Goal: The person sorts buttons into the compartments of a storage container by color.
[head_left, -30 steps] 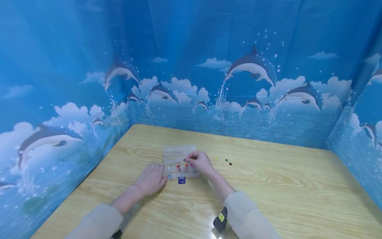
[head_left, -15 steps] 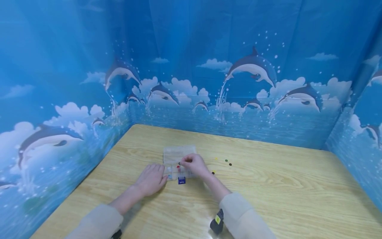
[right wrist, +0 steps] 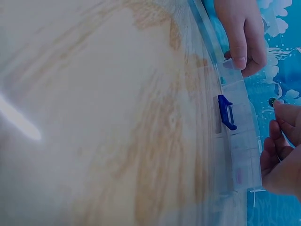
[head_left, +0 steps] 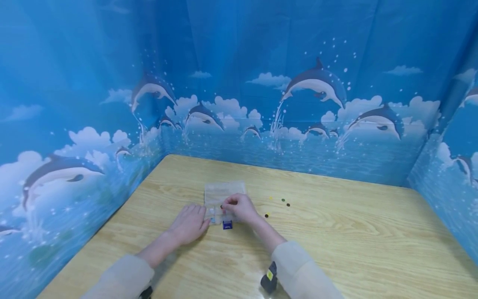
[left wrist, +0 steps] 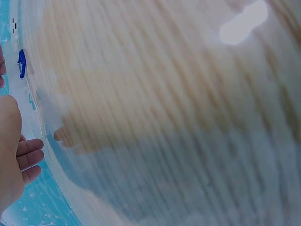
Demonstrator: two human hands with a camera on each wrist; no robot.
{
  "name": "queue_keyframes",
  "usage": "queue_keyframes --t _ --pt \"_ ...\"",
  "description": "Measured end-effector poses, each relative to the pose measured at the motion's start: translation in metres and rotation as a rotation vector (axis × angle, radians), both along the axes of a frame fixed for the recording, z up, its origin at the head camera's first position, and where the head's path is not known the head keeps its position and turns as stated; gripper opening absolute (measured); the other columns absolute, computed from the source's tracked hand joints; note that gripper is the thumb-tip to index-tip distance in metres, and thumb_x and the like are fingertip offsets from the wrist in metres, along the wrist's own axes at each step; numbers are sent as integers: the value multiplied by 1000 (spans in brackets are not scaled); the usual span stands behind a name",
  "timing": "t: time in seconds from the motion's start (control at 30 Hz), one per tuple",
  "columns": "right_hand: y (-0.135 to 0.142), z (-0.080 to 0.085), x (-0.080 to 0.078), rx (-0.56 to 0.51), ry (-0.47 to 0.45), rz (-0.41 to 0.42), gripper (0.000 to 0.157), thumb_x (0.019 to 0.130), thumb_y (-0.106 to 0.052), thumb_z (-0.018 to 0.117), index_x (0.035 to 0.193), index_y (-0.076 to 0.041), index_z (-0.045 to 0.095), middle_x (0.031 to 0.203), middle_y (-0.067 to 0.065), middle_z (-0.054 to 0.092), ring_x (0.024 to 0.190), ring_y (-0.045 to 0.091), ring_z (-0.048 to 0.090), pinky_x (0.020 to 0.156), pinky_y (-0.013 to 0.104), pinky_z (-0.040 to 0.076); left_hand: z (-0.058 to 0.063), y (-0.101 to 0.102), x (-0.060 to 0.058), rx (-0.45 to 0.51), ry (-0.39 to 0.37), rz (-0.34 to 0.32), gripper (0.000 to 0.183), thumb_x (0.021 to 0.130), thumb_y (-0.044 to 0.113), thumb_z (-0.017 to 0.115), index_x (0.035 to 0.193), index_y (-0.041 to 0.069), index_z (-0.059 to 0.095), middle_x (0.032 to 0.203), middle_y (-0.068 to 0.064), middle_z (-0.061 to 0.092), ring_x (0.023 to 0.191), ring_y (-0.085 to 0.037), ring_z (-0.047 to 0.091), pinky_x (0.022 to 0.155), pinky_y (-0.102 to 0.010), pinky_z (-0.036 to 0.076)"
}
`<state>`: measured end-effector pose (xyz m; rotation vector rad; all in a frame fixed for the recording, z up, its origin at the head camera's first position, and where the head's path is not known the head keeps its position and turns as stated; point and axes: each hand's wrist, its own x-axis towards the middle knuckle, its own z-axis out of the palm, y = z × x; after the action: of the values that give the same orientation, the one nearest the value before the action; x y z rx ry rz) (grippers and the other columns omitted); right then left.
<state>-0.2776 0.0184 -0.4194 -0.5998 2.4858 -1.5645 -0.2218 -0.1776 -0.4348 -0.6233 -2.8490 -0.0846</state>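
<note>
A clear plastic compartment box [head_left: 218, 221] lies on the table with its lid [head_left: 220, 189] folded back. A blue latch [head_left: 227, 225] projects from its front edge. My left hand [head_left: 189, 224] rests at the box's left end, fingers extended and thumb by the front edge. Between thumb and fingertip, my right hand [head_left: 240, 207] pinches a small dark round piece [right wrist: 272, 101] over the middle compartments. A light blue piece [head_left: 212, 220] shows in a left compartment. My right hand hides much of the box's right side in the head view.
Right of the box lie several small round pieces: a yellow one [head_left: 270, 198], a green one [head_left: 283, 200], a black one [head_left: 288, 204], and another black one [head_left: 266, 216] touching a yellow one. Printed dolphin curtains [head_left: 284, 137] enclose the wooden table [head_left: 354, 232].
My right hand has moved left and slightly nearer along the box with the dark round piece, uncovering the pair of pieces by its wrist. The left hand stays put.
</note>
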Motion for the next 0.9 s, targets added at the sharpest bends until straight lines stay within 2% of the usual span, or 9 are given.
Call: queue_keyframes --t 0.2,0.47,0.9 --pt "-1 1 0 11 -3 -18 7 83 -11 67 83 -4 70 89 3 60 83 15 55 75 29 47 3 1 0 5 -12 1 29 92 28 52 98 0 53 91 -11 56 88 -27 52 85 -43 42" --pt "-3 0 -3 21 -8 -38 8 81 -10 70 84 -4 70 86 2 60 79 15 55 70 27 48 3 1 -1 3 16 -20 29 92 28 52 96 0 52 88 -10 54 86 -26 52 83 -42 42" --pt "8 0 -7 -22 -71 -76 8 85 -10 65 90 -4 68 84 2 64 79 15 58 69 29 50 4 1 2 7 0 -12 28 92 28 52 95 0 52 88 -10 55 87 -27 52 83 -42 43"
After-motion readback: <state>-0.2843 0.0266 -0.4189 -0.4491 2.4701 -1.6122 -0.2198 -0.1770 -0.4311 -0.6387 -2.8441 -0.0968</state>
